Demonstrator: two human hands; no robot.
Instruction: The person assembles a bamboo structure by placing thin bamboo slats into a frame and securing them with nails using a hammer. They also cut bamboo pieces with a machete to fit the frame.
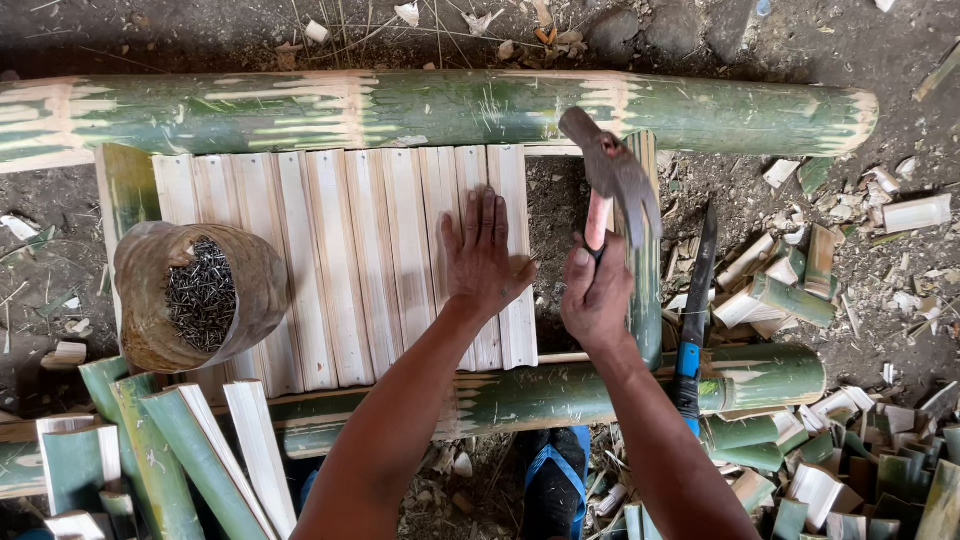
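The left hand [483,255] is laid flat and fully open, fingers spread, on the pale bamboo slats [345,265]; nothing is gripped by it, and its fingertips are pointed toward the far bamboo pole [440,108]. The right hand [597,295] is closed tightly around the pink handle of a claw hammer [612,180], whose rusty head is raised just above and beyond the knuckles, over the gap beside the last slat. An upright green bamboo strip [648,290] is seen directly behind the right hand. Just right of that hand a blue-handled knife [695,310] is laid across the near bamboo pole [600,385], which runs under both forearms. Well left of the left hand, a worn container of nails [200,297] is set on the slats. Loose split bamboo pieces [190,450] are piled near the left elbow, and offcuts [860,460] are scattered on the ground right of the right arm
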